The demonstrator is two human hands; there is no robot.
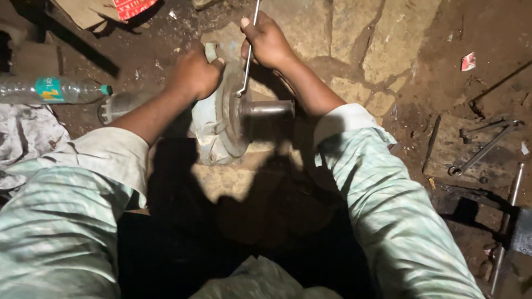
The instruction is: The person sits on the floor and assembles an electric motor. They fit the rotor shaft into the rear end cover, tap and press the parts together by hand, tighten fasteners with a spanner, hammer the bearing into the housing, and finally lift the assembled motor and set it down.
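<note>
On the stone floor (354, 33), the left hand (195, 75) clamps shut around the grey metal motor housing (219, 119) to steady it while the right hand (269, 40) grips a slim steel spanner (247, 55) engaged at its flange.

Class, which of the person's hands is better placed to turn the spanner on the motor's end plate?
Right: the right hand already grips the spanner seated on the end plate; the left hand steadies the motor housing.

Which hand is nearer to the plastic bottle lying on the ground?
Left. The left hand grips the motor housing near the plastic bottle; the right hand holds the wrench farther away.
</note>
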